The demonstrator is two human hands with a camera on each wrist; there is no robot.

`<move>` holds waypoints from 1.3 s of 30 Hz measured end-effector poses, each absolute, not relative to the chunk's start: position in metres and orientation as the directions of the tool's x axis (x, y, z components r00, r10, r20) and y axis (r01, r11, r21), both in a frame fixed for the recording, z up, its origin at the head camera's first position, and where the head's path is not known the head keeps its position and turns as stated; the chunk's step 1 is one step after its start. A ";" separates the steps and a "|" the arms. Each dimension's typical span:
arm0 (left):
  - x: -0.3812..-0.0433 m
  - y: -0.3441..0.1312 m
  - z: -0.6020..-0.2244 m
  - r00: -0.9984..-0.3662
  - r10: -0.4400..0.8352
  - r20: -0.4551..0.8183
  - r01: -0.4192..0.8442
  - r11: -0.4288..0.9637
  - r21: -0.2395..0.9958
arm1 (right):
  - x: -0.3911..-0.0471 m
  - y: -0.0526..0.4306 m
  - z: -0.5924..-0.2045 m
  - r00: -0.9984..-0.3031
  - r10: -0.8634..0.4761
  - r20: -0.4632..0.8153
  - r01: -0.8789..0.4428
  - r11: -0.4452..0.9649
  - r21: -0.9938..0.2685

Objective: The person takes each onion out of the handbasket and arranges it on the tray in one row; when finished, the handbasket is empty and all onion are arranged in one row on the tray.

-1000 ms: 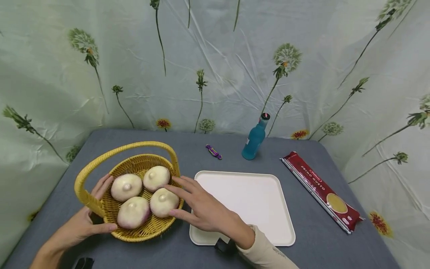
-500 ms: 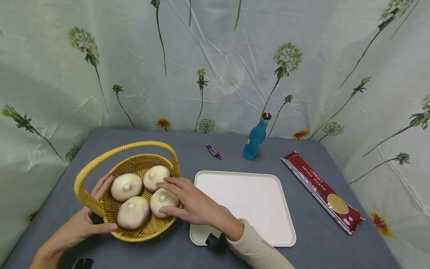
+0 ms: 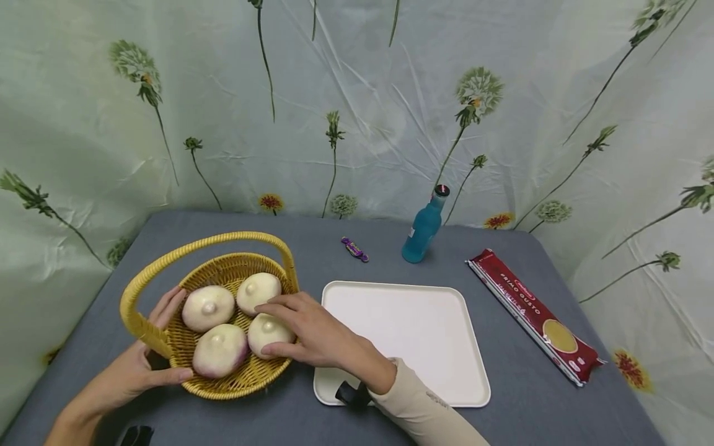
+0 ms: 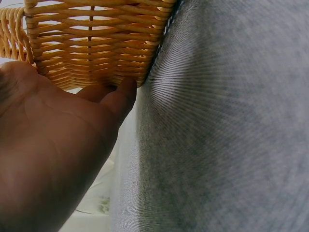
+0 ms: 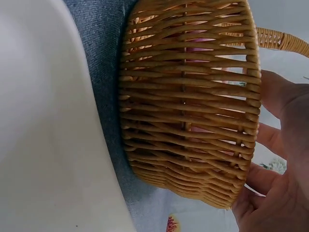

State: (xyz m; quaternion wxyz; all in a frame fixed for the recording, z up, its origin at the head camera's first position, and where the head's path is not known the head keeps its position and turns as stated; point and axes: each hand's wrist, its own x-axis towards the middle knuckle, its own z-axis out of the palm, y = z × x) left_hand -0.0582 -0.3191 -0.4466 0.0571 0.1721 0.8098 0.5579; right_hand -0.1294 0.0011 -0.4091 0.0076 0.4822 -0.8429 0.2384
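- Yellow wicker basket [image 3: 223, 322] stands on the grey table [image 3: 390, 248], near left, just left of the white tray [image 3: 413, 334]; four pale turnips lie inside.
- Left hand [image 3: 134, 371] braces the basket's near-left wall, thumb along the rim, fingers straight against the weave.
- Right hand [image 3: 312, 331] reaches over the right rim; fingers and thumb curl round the near-right turnip [image 3: 268, 331].
- Judgement: the grip should settle round the turnip's widest part and lift straight up, clear of the handle [image 3: 206, 248], with the left hand steadying the basket.
- Against one second ago: the right hand's spread fingers have closed onto the turnip; left hand and basket unchanged.
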 end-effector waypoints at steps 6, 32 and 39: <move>-0.058 -0.320 -0.447 -0.934 0.342 0.105 0.221 0.319 0.921 | -0.130 -0.004 -0.412 -0.533 -0.814 0.231 -0.828 0.446 -0.341; -0.058 -0.318 -0.448 -0.934 0.343 0.098 0.216 0.324 0.921 | -0.128 -0.011 -0.413 -0.593 -0.787 0.173 -0.796 0.539 -0.277; -0.059 -0.318 -0.449 -0.932 0.347 0.103 0.220 0.315 0.923 | -0.129 -0.011 -0.412 -0.571 -0.800 0.183 -0.816 0.527 -0.237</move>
